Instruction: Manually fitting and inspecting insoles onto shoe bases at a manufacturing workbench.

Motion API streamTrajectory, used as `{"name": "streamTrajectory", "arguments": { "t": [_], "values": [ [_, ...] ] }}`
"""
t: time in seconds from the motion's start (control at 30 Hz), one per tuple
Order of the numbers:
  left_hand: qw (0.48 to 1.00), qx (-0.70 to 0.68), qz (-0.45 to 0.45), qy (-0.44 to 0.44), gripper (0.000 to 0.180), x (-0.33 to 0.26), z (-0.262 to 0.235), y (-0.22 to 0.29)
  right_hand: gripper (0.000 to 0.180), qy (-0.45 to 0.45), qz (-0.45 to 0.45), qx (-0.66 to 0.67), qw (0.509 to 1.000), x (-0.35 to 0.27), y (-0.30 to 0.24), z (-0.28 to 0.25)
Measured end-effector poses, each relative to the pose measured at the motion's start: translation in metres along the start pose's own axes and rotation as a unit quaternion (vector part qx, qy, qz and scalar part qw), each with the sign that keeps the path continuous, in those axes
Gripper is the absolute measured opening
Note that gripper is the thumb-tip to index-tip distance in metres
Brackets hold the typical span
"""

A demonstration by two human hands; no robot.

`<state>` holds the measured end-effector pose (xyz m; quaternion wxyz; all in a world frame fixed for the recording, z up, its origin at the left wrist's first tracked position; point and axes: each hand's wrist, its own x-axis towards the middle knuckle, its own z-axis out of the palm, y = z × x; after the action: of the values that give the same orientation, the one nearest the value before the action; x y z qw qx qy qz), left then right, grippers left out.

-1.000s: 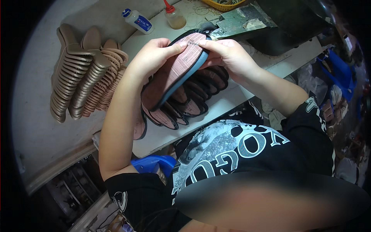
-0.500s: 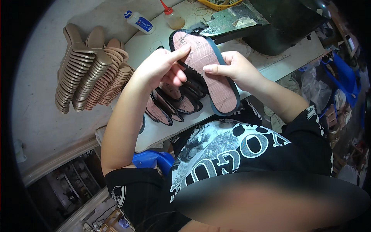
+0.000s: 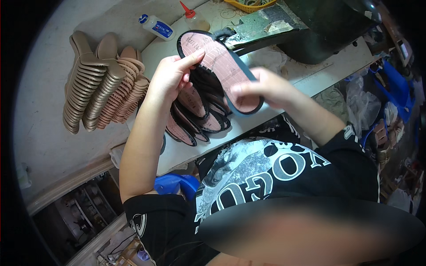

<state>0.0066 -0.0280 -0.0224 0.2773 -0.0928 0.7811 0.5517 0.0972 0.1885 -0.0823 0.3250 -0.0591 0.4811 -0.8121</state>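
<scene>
A pink shoe insole (image 3: pixel 222 62) with a dark rim is held up, tilted, above the worktable. My left hand (image 3: pixel 171 77) pinches its far left edge, the thumb lying on the pink face. My right hand (image 3: pixel 270 86), smeared a little by motion, grips the nearer end from the right with its thumb across the face. Under and beside my left hand, several similar pink insoles (image 3: pixel 179 128) with black edges lie bunched together on the table. Dark straps or pieces between them are partly hidden by the held insole.
Stacked bronze and pink soles (image 3: pixel 95 84) stand at the left. A white bottle (image 3: pixel 157 27) and a red-tipped bottle (image 3: pixel 195 20) are at the back, near a yellow basket (image 3: pixel 250 5). A green machine bed (image 3: pixel 266 24) juts in behind the insole. Below sits a blue container (image 3: pixel 177 184).
The held insole has shifted left and slightly away from me. Both hands moved left with it, and my right hand now sits closer to its near end.
</scene>
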Motion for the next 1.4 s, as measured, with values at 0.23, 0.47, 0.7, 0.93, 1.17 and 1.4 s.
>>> {"name": "streamTrajectory", "arguments": {
  "t": [0.23,0.47,0.7,0.93,1.17,1.4],
  "values": [
    [1.0,-0.024,0.002,0.003,0.041,0.013,-0.003,0.003,0.033,0.047,-0.014,0.051,0.998,-0.015,0.01,0.022],
    [1.0,0.014,-0.011,-0.016,0.044,0.044,-0.021,0.013,0.028,0.148,-0.084,0.11,0.979,0.013,0.012,0.039],
    [0.92,0.285,0.254,0.089,0.07,0.094,-0.046,0.029,0.028,0.185,-0.113,0.14,0.966,0.041,0.003,0.041],
    [0.846,0.338,0.256,-0.323,0.036,0.09,-0.024,0.06,0.035,0.219,-0.121,0.096,0.963,0.049,-0.008,0.046],
    [0.876,0.316,0.194,-0.308,0.029,0.074,-0.024,0.058,0.042,0.23,-0.076,0.088,0.966,0.046,-0.017,0.044],
    [0.913,0.258,0.206,-0.239,0.033,0.055,-0.024,0.029,0.044,0.196,-0.054,0.072,0.976,0.043,-0.022,0.032]
  ]
}}
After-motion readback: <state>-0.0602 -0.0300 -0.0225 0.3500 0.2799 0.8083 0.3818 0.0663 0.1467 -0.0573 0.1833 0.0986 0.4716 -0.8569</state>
